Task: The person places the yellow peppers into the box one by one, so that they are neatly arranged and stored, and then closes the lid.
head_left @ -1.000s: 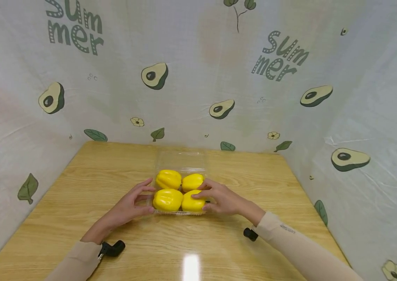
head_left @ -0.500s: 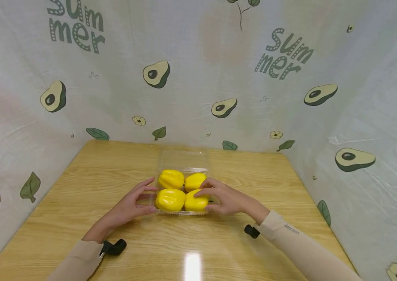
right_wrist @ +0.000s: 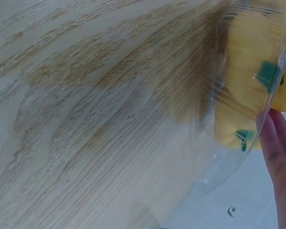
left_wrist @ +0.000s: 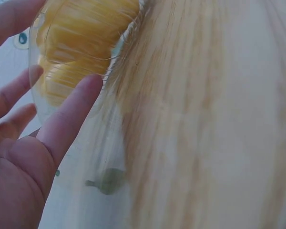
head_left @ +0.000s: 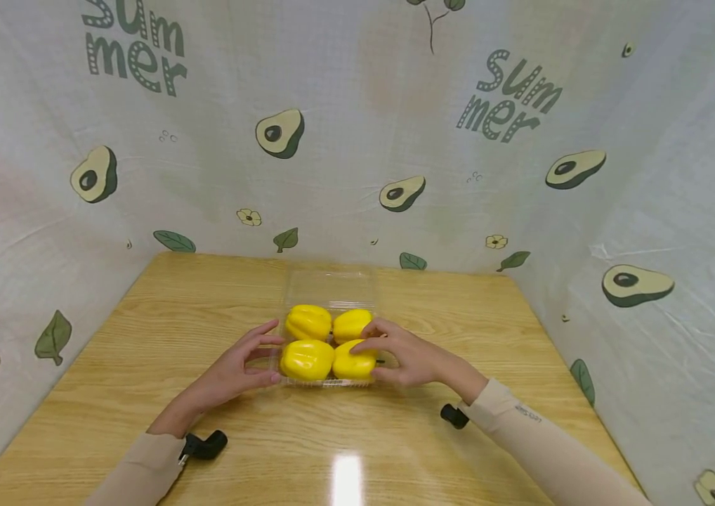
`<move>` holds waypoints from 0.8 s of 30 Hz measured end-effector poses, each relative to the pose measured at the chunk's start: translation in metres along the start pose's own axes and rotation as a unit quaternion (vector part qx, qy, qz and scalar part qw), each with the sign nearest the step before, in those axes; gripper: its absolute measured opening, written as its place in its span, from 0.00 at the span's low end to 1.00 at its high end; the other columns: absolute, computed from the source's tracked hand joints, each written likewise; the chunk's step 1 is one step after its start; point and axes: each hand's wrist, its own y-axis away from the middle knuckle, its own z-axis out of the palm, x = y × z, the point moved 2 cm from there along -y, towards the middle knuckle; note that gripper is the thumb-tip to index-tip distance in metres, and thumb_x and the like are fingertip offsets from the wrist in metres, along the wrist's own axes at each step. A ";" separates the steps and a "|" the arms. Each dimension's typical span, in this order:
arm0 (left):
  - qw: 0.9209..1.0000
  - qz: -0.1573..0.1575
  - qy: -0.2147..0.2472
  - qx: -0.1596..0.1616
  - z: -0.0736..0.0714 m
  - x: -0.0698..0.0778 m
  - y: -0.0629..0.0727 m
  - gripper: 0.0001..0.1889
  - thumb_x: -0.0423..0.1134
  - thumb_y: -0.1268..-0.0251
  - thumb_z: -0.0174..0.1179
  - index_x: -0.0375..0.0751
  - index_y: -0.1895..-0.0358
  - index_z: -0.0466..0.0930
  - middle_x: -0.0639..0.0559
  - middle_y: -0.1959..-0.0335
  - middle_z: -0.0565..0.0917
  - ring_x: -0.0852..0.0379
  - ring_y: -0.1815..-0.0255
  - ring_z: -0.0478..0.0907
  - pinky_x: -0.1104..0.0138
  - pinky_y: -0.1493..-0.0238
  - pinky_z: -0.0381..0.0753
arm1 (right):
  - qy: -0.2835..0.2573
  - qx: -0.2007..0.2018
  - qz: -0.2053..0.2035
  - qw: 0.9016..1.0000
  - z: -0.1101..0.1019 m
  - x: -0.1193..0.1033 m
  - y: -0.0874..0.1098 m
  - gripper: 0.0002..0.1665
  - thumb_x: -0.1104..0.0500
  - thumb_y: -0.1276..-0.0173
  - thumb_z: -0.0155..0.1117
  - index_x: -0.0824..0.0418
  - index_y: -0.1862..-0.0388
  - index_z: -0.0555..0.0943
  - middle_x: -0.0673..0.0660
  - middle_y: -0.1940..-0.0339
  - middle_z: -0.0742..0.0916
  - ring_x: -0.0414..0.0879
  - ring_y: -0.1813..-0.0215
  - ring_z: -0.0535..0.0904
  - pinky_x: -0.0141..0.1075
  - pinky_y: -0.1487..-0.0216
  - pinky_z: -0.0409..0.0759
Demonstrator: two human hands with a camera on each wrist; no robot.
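Note:
Several yellow bell peppers with green stems fill a clear plastic clamshell box (head_left: pixel 332 384) on the wooden table, its lid (head_left: pixel 331 287) laid open toward the back. My left hand (head_left: pixel 240 365) is at the box's left side, fingers spread and mostly straight; its palm faces the wall of the box. With curved fingers my right hand (head_left: pixel 411 357) holds the front right bell pepper (head_left: pixel 350 362) from above, by the box's right rim. The front left bell pepper (head_left: pixel 307 360) and the back left bell pepper (head_left: pixel 308 322) lie beside it. The back right bell pepper (head_left: pixel 351 325) is partly hidden by fingers.
The wooden table (head_left: pixel 206 295) extends around the box. A pale cloth (head_left: pixel 345 140) printed with avocados and leaves hangs behind and at both sides. Black wrist cameras are on both sleeves, the left camera (head_left: pixel 206 445) low over the tabletop.
The whole view has shifted slightly. Both hands, the peppers and the box keep nearly the same places.

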 end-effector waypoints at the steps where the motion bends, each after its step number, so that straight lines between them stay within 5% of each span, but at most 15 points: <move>1: 1.000 0.000 -0.001 0.000 0.000 0.000 0.000 0.30 0.37 0.30 0.73 0.44 0.27 0.74 0.43 0.11 0.45 0.26 0.23 0.65 0.61 0.38 0.86 | 0.000 0.000 0.001 1.000 0.000 0.000 0.000 0.25 0.54 0.24 0.69 0.48 0.29 0.82 0.56 0.33 0.76 0.48 0.37 0.72 0.45 0.40 0.80; 24: 1.000 0.004 -0.015 0.003 -0.002 0.002 0.000 0.33 0.38 0.30 0.73 0.42 0.24 0.72 0.44 0.11 0.46 0.25 0.23 0.65 0.60 0.38 0.86 | 0.011 0.013 -0.009 1.000 -0.005 -0.004 0.001 0.27 0.55 0.27 0.73 0.49 0.30 0.82 0.59 0.30 0.75 0.53 0.31 0.71 0.49 0.38 0.81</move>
